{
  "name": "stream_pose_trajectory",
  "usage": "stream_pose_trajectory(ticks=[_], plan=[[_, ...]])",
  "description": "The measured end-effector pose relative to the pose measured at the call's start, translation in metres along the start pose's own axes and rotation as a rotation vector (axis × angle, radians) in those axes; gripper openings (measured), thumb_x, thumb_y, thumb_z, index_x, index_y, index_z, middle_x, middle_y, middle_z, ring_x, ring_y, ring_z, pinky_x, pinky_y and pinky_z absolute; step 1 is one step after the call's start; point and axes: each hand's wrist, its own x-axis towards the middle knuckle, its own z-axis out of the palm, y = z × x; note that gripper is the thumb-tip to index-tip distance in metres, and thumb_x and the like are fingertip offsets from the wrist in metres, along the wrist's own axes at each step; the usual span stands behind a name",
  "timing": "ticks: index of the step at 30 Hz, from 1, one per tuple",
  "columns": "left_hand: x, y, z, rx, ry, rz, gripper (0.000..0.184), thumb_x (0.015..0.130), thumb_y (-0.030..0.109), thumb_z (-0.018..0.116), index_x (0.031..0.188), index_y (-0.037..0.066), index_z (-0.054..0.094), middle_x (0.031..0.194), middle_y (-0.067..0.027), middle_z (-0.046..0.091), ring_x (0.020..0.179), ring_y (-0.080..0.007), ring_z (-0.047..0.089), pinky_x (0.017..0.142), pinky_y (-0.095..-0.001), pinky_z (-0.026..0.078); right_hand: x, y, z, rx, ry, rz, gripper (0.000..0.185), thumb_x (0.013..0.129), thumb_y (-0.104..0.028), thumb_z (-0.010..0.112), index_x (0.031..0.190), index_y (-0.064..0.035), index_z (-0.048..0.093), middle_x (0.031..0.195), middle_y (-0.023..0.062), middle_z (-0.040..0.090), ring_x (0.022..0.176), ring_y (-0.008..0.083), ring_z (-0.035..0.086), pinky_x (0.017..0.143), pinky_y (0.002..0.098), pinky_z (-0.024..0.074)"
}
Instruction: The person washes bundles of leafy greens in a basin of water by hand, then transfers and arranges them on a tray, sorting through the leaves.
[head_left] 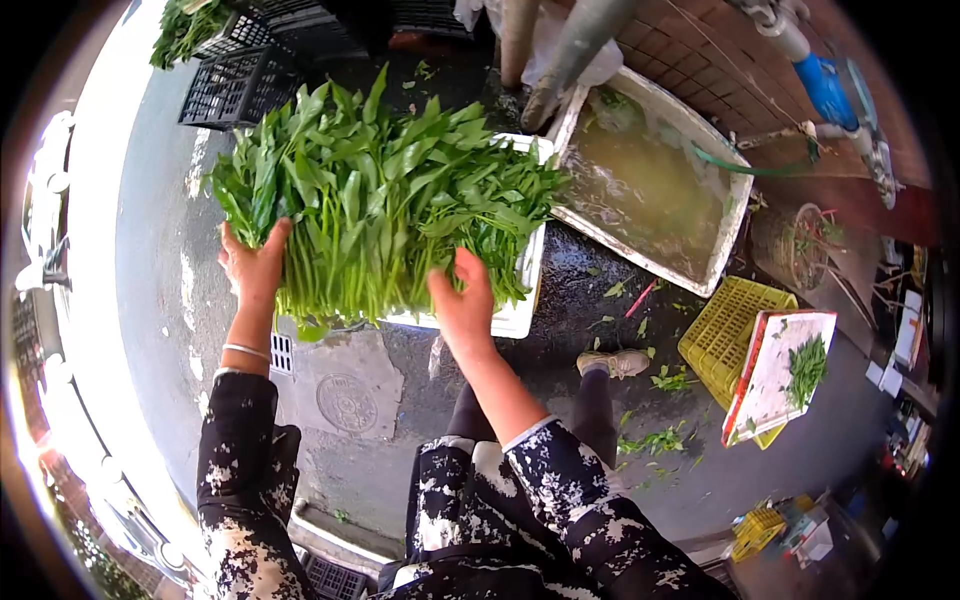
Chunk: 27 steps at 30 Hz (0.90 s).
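A wide pile of leafy greens with long stems, resembling water spinach (370, 200), lies over a white foam box (515, 318), leaves pointing away from me and cut stems toward me. At the pile's left edge is my left hand (255, 265), thumb and fingers apart, against the outer stems and leaves. My right hand (463, 300) is at the stem ends on the right side, its fingers spread and not closed round any stems. Most of the box is hidden under the greens.
A foam tub of murky water (650, 180) stands at the upper right beside metal poles. Black crates (235, 88) sit at the upper left. To the right, a yellow crate (730, 320) supports a foam lid (770, 375) with some greens. Leaf scraps litter the wet ground.
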Motion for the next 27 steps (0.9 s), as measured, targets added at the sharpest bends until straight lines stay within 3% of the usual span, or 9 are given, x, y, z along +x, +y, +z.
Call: stream_pose_trajectory(ticks=[4, 5, 6, 8, 11, 13, 19, 21, 27], plan=[[-0.052, 0.047, -0.014, -0.142, 0.187, 0.63, 0.078, 0.07, 0.026, 0.072, 0.134, 0.008, 0.031, 0.135, -0.0191, 0.026, 0.126, -0.0341, 0.026, 0.1, -0.0448, 0.029, 0.073, 0.026, -0.018, -0.293, 0.183, -0.042, 0.051, 0.073, -0.006, 0.059, 0.121, 0.0028, 0.042, 0.115, 0.0215, 0.05, 0.109, 0.0327, 0.048, 0.092, 0.0373, 0.0391], [-0.072, 0.066, -0.015, -0.206, 0.123, 0.645, 0.072, 0.072, 0.015, 0.07, 0.134, 0.007, 0.032, 0.136, -0.0187, 0.025, 0.126, -0.0334, 0.026, 0.1, -0.0445, 0.029, 0.081, 0.017, -0.026, -0.322, 0.025, 0.005, 0.053, 0.072, -0.001, 0.055, 0.123, -0.0002, 0.041, 0.118, 0.0217, 0.049, 0.109, 0.0343, 0.048, 0.091, 0.0391, 0.0398], [-0.087, 0.076, -0.012, -0.195, 0.071, 0.707, 0.068, 0.074, 0.017, 0.068, 0.132, 0.008, 0.034, 0.137, -0.0187, 0.024, 0.126, -0.0339, 0.025, 0.101, -0.0449, 0.029, 0.087, 0.006, -0.041, -0.305, -0.218, 0.12, 0.055, 0.072, 0.001, 0.05, 0.126, -0.0033, 0.04, 0.123, 0.0233, 0.046, 0.115, 0.0346, 0.045, 0.093, 0.039, 0.039], [-0.124, 0.092, -0.004, -0.11, -0.004, 0.755, 0.064, 0.076, 0.02, 0.066, 0.132, 0.01, 0.037, 0.137, -0.0188, 0.023, 0.127, -0.0346, 0.025, 0.101, -0.0462, 0.028, 0.076, -0.013, -0.062, -0.215, -0.256, 0.107, 0.057, 0.076, 0.006, 0.045, 0.131, -0.0049, 0.036, 0.137, 0.0182, 0.033, 0.127, 0.0283, 0.032, 0.102, 0.0356, 0.0308], [-0.182, 0.116, 0.022, -0.155, -0.171, 0.864, 0.061, 0.075, 0.022, 0.065, 0.13, 0.01, 0.04, 0.137, -0.0189, 0.023, 0.126, -0.036, 0.026, 0.101, -0.0478, 0.028, 0.049, 0.003, -0.114, -0.101, -0.187, -0.12, 0.047, 0.076, 0.003, 0.048, 0.123, -0.0052, 0.046, 0.124, 0.0153, 0.049, 0.116, 0.0291, 0.045, 0.1, 0.0381, 0.0347], [-0.223, 0.129, 0.047, -0.173, -0.305, 0.91, 0.061, 0.073, 0.017, 0.066, 0.128, 0.008, 0.04, 0.136, -0.0187, 0.025, 0.125, -0.0364, 0.027, 0.102, -0.0487, 0.027, 0.046, 0.079, -0.138, 0.304, -0.062, -0.125, 0.039, 0.075, 0.003, 0.05, 0.115, -0.0018, 0.053, 0.107, 0.0158, 0.06, 0.097, 0.0238, 0.058, 0.082, 0.0333, 0.047], [-0.381, 0.206, 0.104, -0.228, -0.901, 0.814, 0.057, 0.072, 0.002, 0.065, 0.123, 0.005, 0.041, 0.122, -0.0151, 0.044, 0.116, -0.029, 0.039, 0.101, -0.0378, 0.027, -0.046, 0.17, -0.435, 0.0, 0.374, 0.415, 0.025, 0.079, -0.004, 0.051, 0.102, -0.0049, 0.06, 0.094, 0.0078, 0.065, 0.085, 0.0181, 0.062, 0.075, 0.0287, 0.0482], [-0.437, 0.235, 0.12, -0.233, -1.085, 0.762, 0.052, 0.071, 0.003, 0.065, 0.119, 0.003, 0.046, 0.116, -0.0131, 0.049, 0.11, -0.0259, 0.045, 0.096, -0.0361, 0.032, -0.078, 0.225, -0.53, -0.52, 0.573, 0.528, 0.02, 0.079, -0.015, 0.054, 0.093, -0.0052, 0.063, 0.086, 0.0118, 0.065, 0.08, 0.0233, 0.062, 0.072, 0.0335, 0.0485], [-0.594, 0.325, 0.162, -0.2, -1.528, 0.759, 0.042, 0.076, 0.006, 0.064, 0.115, 0.001, 0.049, 0.111, -0.0115, 0.055, 0.102, -0.0196, 0.054, 0.088, -0.0315, 0.042, -0.155, 0.258, -0.744, -0.144, 0.986, 0.613, 0.025, 0.076, -0.019, 0.054, 0.095, -0.0045, 0.062, 0.087, 0.0175, 0.064, 0.084, 0.031, 0.061, 0.075, 0.0367, 0.0474]])
